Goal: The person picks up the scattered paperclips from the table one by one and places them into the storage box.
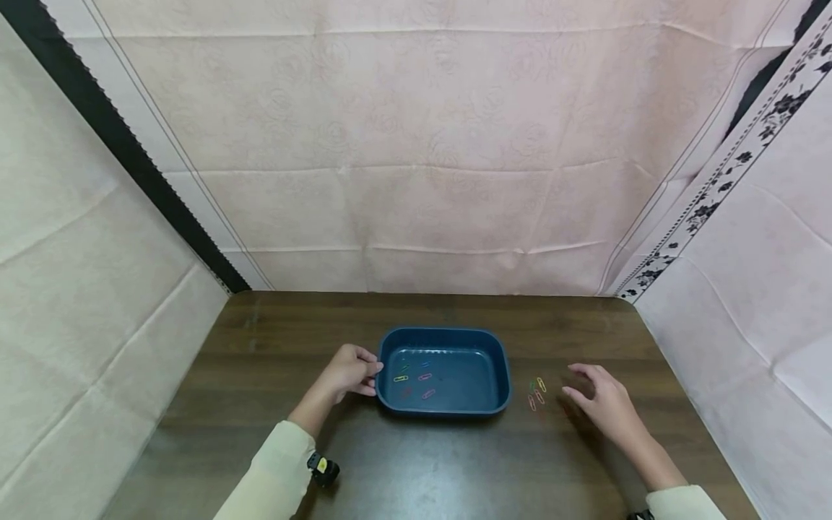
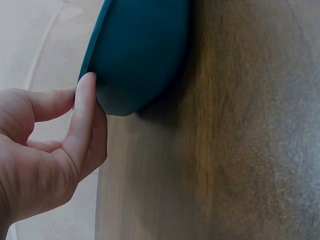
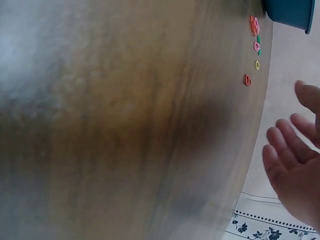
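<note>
from afar i see the right hand (image 1: 606, 404) relaxed, holding nothing; the loose paper clips (image 1: 539, 397) lie just to its left, between it and the blue tray (image 1: 464, 386); the left hand (image 1: 347, 371), farther from them, pinches the tray's left edge.

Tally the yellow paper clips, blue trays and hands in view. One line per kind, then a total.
Yellow paper clips: 2, one in the blue tray, one on the table
Blue trays: 1
Hands: 2, the left hand pinching the tray's edge, the right hand holding nothing
Total: 5
</note>
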### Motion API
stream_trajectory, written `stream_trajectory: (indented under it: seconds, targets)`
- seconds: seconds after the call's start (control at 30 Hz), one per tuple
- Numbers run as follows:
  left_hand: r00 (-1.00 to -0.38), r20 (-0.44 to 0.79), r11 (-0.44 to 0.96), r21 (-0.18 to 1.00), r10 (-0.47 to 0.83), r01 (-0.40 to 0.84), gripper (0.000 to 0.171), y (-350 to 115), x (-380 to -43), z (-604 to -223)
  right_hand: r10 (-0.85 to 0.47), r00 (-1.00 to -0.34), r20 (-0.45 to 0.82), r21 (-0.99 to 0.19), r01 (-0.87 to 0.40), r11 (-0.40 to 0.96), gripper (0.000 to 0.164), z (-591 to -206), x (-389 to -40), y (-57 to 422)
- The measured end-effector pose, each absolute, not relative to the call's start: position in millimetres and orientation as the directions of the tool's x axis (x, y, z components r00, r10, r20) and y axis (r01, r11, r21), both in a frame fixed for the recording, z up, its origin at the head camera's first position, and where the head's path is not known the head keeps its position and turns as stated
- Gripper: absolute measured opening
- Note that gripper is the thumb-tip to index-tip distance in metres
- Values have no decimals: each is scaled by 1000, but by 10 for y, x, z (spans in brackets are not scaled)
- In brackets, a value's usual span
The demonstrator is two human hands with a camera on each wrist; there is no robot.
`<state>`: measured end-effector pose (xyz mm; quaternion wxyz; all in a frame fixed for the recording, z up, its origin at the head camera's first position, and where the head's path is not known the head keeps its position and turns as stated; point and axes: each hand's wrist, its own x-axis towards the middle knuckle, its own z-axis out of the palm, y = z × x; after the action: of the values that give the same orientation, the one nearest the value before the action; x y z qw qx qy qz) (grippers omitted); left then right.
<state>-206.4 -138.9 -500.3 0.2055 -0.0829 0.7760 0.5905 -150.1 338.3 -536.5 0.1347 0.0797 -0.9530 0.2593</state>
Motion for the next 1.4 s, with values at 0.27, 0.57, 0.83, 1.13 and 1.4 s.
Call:
stream_trajectory:
  seconds: [0.27, 0.57, 0.83, 1.13, 1.4]
  targets:
    - [-903, -417, 282, 883, 104, -375, 21, -1375, -2087, -5013, -93, -992, 85, -499, -123, 858, 45, -5407, -1486, 3395]
    - [-900, -421, 290, 880, 109, -377, 20, -1365, -2086, -5008, -83, -996, 36, -459, -90, 884, 40, -5443, -1443, 3359]
    - [-900, -422, 284, 881, 110, -379, 21, -1361, -2089, -5017, -100, -994, 37, -417, -107, 903, 23, -5429, -1438, 3344]
    - [-900, -421, 286, 881, 116, -376, 20, -1363, -2077, -5014, -147, -980, 132, -359, -185, 915, 20, -5425, -1471, 3345]
    - [-895, -430, 286, 878, 116, -385, 22, -1386, -2059, -4997, -161, -984, 81, -368, -180, 912, 19, -5409, -1530, 3342]
